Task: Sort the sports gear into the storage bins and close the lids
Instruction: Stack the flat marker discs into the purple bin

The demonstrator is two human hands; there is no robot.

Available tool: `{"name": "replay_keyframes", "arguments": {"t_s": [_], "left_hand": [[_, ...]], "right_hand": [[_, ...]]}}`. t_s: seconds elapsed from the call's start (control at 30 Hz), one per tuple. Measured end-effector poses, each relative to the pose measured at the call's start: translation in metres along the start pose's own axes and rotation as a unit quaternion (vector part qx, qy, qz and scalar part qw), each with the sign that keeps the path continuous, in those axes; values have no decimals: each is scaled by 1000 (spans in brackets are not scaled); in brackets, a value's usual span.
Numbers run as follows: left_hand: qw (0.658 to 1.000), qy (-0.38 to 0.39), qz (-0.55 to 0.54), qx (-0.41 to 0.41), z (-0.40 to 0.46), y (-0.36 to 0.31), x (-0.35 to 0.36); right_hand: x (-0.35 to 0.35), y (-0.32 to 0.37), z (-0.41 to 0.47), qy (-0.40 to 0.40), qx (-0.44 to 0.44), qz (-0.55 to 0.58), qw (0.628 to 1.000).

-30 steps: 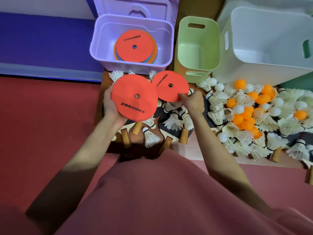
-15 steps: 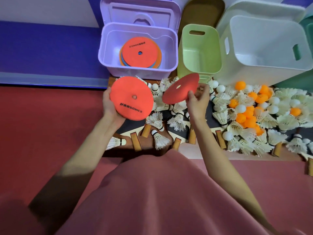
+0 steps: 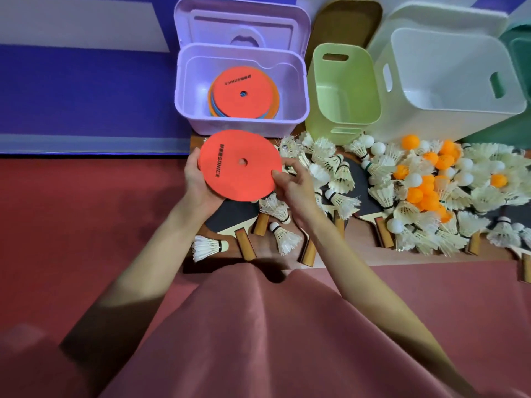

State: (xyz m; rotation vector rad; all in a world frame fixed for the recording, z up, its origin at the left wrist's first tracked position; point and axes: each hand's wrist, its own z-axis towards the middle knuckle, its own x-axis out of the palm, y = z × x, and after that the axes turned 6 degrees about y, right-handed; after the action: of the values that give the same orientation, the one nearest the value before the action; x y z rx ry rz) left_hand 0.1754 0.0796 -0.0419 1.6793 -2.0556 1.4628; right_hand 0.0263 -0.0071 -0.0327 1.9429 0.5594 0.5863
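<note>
Two discs, earlier apart: now stacked as one orange disc stack (image 3: 240,165), frame centre, ready for one drop.
Left hand (image 3: 198,182): grasps stack's left edge.
Right hand (image 3: 290,182): pinches right edge.
Purple bin (image 3: 298,81): upper centre, holds discs, lid open.
Bins: four visible.
Shuttlecocks (image 3: 339,168), balls: too many to count.

A stack of discs (image 3: 243,94) lies in the leftmost bin (image 3: 189,81), behind the shuttlecocks (image 3: 336,168) and paddles (image 3: 230,214).
</note>
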Motion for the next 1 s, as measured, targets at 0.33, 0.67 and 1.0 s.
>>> {"name": "replay_keyframes", "arguments": {"t_s": [0.33, 0.67, 1.0], "left_hand": [[999, -7, 43, 27, 34, -25, 8], [966, -25, 252, 48, 103, -75, 24], [815, -52, 575, 51, 198, -112, 23]], "right_hand": [[12, -1, 50, -73, -27, -289, 954], [10, 42, 143, -75, -34, -295, 952], [4, 58, 251, -127, -38, -427, 895]]}}
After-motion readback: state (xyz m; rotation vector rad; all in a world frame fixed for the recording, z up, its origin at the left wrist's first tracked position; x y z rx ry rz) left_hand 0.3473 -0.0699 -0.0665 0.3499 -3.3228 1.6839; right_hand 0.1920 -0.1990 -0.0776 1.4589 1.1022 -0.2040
